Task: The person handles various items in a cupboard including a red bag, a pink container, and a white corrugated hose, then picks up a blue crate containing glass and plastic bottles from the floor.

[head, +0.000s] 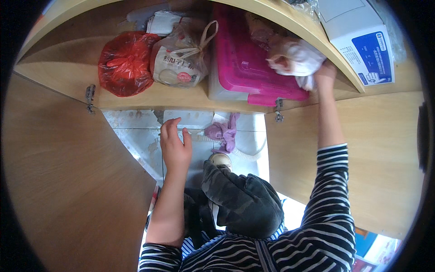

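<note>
My right hand is closed on a white plastic bag, at the right end of a cupboard shelf. The bag rests over the magenta lid of a clear plastic storage box; the fingers are partly hidden behind the bag. My left hand is held over the floor in front of the shelf, fingers apart, touching nothing. Left of the box, a tied clear plastic bag with a printed packet in it stands beside a knotted red plastic bag.
Wooden cupboard doors stand open at left and right, with metal hinges at the shelf edge. A glove carton sits on the surface above. A purple cloth and a ribbed white hose lie on the tiled floor.
</note>
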Tool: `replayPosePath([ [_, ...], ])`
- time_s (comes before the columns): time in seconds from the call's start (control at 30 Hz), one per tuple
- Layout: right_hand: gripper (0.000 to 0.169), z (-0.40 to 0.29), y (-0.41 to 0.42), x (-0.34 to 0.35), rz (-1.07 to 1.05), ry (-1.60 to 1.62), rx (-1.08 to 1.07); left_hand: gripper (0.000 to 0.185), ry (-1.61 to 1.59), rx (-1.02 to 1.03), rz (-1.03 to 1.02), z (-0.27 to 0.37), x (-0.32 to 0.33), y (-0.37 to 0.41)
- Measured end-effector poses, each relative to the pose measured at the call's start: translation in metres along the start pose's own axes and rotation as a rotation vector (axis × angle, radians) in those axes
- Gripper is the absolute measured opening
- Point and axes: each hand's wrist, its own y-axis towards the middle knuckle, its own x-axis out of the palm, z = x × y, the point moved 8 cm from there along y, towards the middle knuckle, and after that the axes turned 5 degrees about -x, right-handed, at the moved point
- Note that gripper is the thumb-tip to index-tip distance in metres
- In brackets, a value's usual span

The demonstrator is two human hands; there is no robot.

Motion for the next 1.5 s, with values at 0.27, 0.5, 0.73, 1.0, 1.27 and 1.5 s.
replayPosePath([
  [0.27,0.049,-0.066,0.040,-0.036,-0.269,-0.122,0.244,0.034,0.119,0.036,-0.170,-0.007,0.036,-0.019],
  [0.5,0.022,-0.188,-0.083,-0.086,-0.041,0.522,-0.196,0.034,-0.074,-0.153,-0.226,-0.014,0.034,-0.006],
  [0.73,0.045,-0.197,-0.100,-0.049,-0.117,0.358,-0.358,0.047,-1.188,-0.395,-0.465,0.075,0.088,0.047],
  [1.0,0.045,-0.160,-0.053,-0.080,-0.181,0.506,-0.342,0.054,-1.649,-0.457,-0.430,0.060,0.101,0.048],
  [1.27,0.045,-0.121,-0.010,-0.108,-0.158,0.529,-0.099,0.053,-1.701,-0.499,-0.422,0.062,0.105,0.047],
  [1.5,0.044,-0.101,-0.007,-0.099,-0.102,0.529,-0.062,0.051,-1.713,-0.527,-0.407,0.057,0.106,0.049],
])
